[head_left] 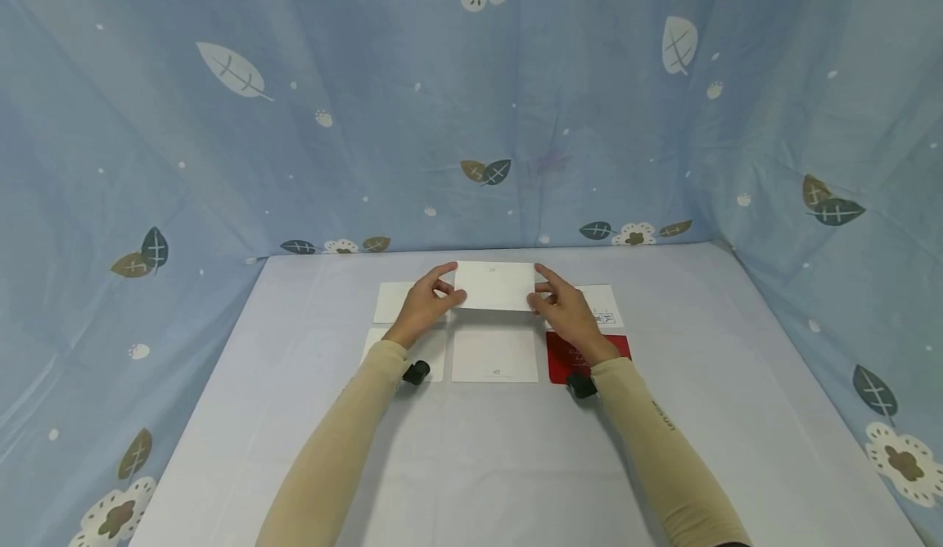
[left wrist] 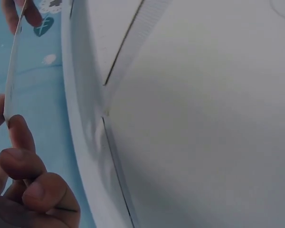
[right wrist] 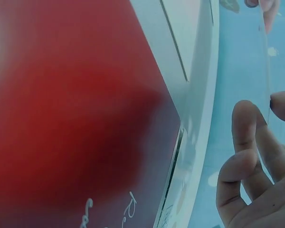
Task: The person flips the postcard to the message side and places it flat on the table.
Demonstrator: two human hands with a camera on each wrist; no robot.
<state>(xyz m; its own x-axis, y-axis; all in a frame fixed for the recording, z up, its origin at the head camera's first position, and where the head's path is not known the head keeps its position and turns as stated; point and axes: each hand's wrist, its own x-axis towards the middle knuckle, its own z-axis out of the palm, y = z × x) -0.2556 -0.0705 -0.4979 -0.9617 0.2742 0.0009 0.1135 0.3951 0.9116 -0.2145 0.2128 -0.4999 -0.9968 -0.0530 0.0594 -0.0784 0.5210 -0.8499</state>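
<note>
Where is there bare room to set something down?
Bare table: on the near side between the sleeves, left of them, and right of the red card. Mid-table is crowded: flat cards in two rows, left hand and right hand holding a white card.

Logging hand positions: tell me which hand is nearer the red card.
Right: the right hand overlaps the red card in the head view; the left hand is well off to its left.

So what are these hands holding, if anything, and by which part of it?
A white card, raised off the table: the left hand pinches its left edge, and the right hand pinches its right edge.
</note>
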